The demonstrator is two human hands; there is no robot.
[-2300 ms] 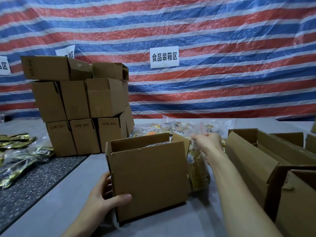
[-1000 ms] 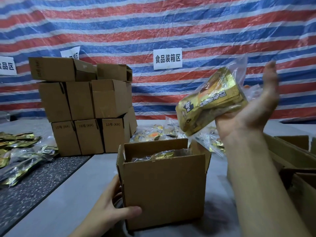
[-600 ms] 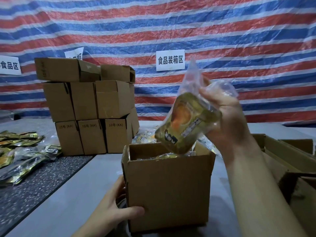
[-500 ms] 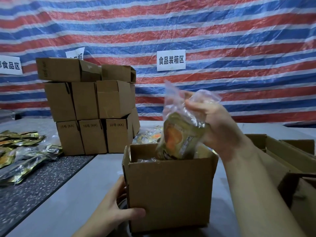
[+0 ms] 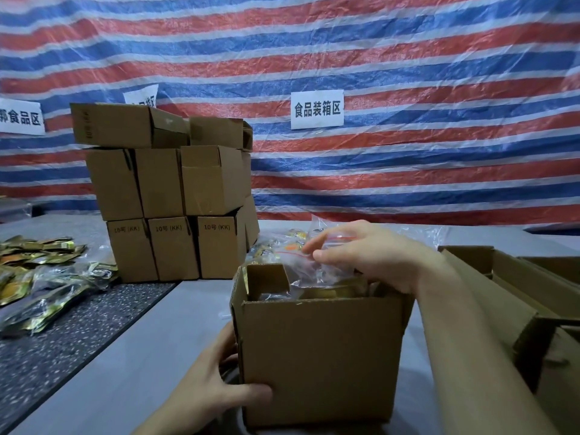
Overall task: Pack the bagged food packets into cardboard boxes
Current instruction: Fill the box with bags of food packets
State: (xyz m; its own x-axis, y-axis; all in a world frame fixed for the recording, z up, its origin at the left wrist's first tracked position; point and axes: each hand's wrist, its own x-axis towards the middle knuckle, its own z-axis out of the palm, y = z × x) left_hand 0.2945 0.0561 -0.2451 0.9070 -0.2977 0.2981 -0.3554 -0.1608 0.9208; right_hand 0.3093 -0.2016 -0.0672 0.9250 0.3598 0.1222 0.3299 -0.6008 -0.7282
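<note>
- Lying at the far left, loose food packets (image 5: 40, 277), gold and dark, some in clear film, are spread on a dark speckled mat (image 5: 62, 346)
- Stack of closed boxes (image 5: 169, 199) stands at the mat's far edge, three tiers high; the bottom row is printed "10号 (KK)"
- Grey table (image 5: 150, 340) carries the mat, the stack and the work in front
- Left hand (image 5: 213, 387) grips the open box (image 5: 317, 356) at its lower left corner: thumb laid across the front face, fingers curled round the left side
- Open box sits upright on the table in the near centre, flaps raised, with packets visible inside below the rim
- Bagged packet (image 5: 314, 271), in a clear zip bag with a red strip, sits in the mouth of the open box, its top standing above the rim
- Right hand (image 5: 376, 255) lies on top of the bagged packet, wrist over the box's right edge, fingers reaching left and nearly straight; whether thumb and forefinger nip the film cannot be told
- Pile of bagged packets (image 5: 279, 243) lies on the table just behind the open box
- White sign (image 5: 317, 109) with black characters hangs on the striped tarpaulin (image 5: 408, 58) behind
- Empty cartons (image 5: 518, 293), open-topped, lie at the right edge, just beside the right forearm
</note>
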